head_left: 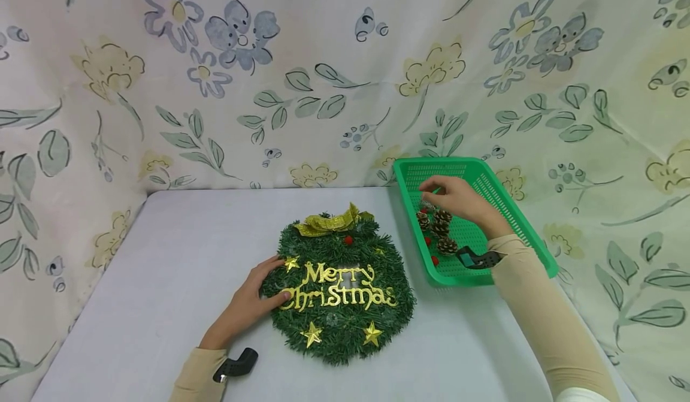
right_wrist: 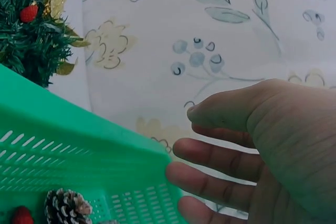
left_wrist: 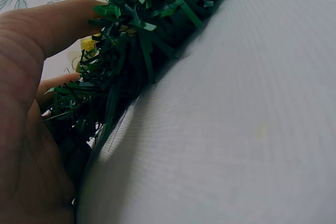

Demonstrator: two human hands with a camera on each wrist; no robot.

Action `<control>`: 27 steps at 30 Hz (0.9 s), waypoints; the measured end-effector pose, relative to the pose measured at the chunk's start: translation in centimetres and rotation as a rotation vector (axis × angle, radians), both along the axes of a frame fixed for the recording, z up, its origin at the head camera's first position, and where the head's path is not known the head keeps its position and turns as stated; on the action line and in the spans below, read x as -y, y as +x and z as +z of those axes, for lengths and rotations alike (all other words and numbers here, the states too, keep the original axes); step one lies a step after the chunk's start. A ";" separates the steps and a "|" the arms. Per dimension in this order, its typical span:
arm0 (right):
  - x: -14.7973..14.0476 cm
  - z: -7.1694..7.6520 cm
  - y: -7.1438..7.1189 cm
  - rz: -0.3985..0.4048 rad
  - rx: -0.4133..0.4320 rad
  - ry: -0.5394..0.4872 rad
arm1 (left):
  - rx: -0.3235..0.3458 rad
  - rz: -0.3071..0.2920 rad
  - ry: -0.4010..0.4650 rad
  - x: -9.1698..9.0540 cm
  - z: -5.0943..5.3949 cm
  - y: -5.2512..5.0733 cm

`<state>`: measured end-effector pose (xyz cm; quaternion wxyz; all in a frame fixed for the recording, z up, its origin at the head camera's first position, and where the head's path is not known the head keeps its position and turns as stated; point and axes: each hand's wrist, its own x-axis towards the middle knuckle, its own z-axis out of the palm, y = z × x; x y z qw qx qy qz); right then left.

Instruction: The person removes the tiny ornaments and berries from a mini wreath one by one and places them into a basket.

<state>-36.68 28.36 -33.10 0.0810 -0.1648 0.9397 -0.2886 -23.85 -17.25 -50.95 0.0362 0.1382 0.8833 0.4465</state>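
Note:
A green tinsel Christmas wreath (head_left: 345, 349) lies on the table with gold "Merry Christmas" lettering (head_left: 338, 296), gold stars (head_left: 372, 333) and a gold ribbon bow (head_left: 329, 223). My left hand (head_left: 248, 301) grips its left edge, thumb and fingers on either side of the greenery (left_wrist: 142, 30). Over the green basket (head_left: 458, 280) hovers my right hand (head_left: 460, 201), fingers loosely bent. Nothing shows between the right fingers (right_wrist: 215, 184) in the right wrist view. Inside the basket are several pine cones (head_left: 447, 246) and red berries (head_left: 435, 260).
A white cloth covers the table (head_left: 172, 258). Behind it and at both sides hangs a floral curtain (head_left: 323, 132). The basket's left wall stands close to the wreath's right side.

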 end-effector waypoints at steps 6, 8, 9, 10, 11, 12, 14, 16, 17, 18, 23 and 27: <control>0.8 -0.1 -0.2 0.011 -0.001 -0.010 | 0.001 -0.001 -0.003 0.0 0.2 -0.1; 1.1 -0.1 -0.4 0.019 -0.007 -0.012 | 0.000 0.000 -0.002 0.0 0.3 -0.1; 1.2 -0.1 -0.4 0.026 -0.010 -0.017 | 0.000 0.000 0.000 0.0 0.3 -0.1; 1.3 -0.1 -0.4 0.032 -0.012 -0.022 | -0.001 0.000 0.001 0.0 0.4 -0.1; 1.5 -0.1 -0.4 0.034 -0.012 -0.025 | -0.001 -0.001 0.001 0.0 0.4 -0.1; 1.7 -0.1 -0.5 0.035 -0.010 -0.026 | -0.001 -0.001 0.000 -0.1 0.4 -0.1; 2.0 -0.1 -0.5 0.043 -0.006 -0.034 | 0.000 0.000 -0.002 0.0 0.3 -0.1; 2.3 0.0 -0.5 0.046 -0.005 -0.041 | 0.000 0.001 -0.003 0.0 0.3 -0.1; 2.5 0.0 -0.6 0.045 -0.006 -0.042 | 0.000 0.002 -0.003 0.0 0.3 -0.1; 2.6 0.0 -0.6 0.048 -0.008 -0.046 | 0.000 0.003 -0.003 0.0 0.2 -0.1; 3.3 -0.1 -0.6 0.053 -0.007 -0.055 | 0.000 0.002 0.001 0.0 0.1 0.0; 3.6 -0.3 -0.6 0.053 -0.007 -0.050 | 0.005 0.003 0.002 0.0 0.1 0.0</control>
